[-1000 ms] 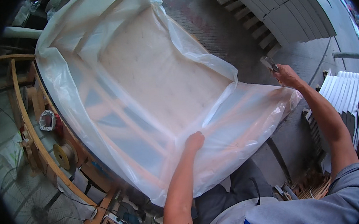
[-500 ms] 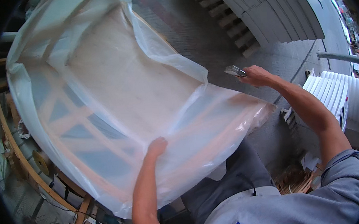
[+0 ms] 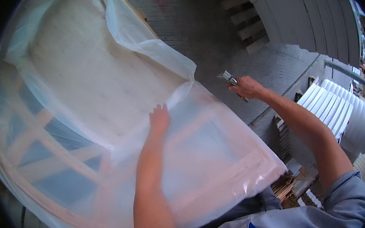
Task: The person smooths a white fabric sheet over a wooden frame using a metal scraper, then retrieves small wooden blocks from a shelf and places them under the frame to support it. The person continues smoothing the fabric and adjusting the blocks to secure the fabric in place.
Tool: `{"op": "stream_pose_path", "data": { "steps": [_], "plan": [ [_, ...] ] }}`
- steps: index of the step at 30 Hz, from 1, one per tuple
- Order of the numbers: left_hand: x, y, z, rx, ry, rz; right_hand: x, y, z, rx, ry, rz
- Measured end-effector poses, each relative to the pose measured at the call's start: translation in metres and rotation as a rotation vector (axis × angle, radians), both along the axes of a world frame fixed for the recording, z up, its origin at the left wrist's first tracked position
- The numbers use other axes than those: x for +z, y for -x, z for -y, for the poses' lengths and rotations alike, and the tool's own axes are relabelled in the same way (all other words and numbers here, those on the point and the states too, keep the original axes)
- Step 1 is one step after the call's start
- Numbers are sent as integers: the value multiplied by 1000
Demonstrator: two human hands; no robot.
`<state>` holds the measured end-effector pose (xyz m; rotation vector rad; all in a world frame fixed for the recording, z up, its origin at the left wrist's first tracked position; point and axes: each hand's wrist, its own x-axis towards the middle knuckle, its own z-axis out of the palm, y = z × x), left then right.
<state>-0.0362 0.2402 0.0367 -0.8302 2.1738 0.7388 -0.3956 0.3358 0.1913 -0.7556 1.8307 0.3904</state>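
A large frame of wooden slats with a pale panel [image 3: 86, 75] in its middle lies before me under translucent plastic sheeting [image 3: 203, 151]. The slats show blurred through the film. My left hand [image 3: 160, 118] lies on the sheeting at the panel's near edge, its fingers stretched forward and slightly apart. Off the frame's right side, my right hand [image 3: 251, 88] is closed around a silvery metal staple gun [image 3: 228, 78], held in the air apart from the film. At the right edge of the panel the sheeting bunches into a loose fold [image 3: 183, 78].
Pallets [image 3: 248, 22] and a tall stack of grey boards [image 3: 305, 23] stand at the far right. White ribbed pieces [image 3: 327, 109] are piled right of my right forearm, near a grey pipe [image 3: 350, 71]. Wood scraps [image 3: 288, 187] lie below the frame's near right corner.
My left hand has moved forward over the sheeting, and its fingers have straightened. The staple gun has shifted slightly left in my right hand. The view has come closer over the frame.
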Motion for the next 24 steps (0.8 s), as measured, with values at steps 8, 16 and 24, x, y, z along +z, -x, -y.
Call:
{"op": "stream_pose_path", "data": {
  "steps": [8,16,24],
  "plan": [
    [-63,28,-31,71,33,54,-44,-6,-7,3,77,35],
    [-48,49,-30,278,-281,-58,-77,-22,29,36,67,89],
    [-52,78,-53,247,-380,-462,-126,-40,77,336,-36,195]
  ]
}}
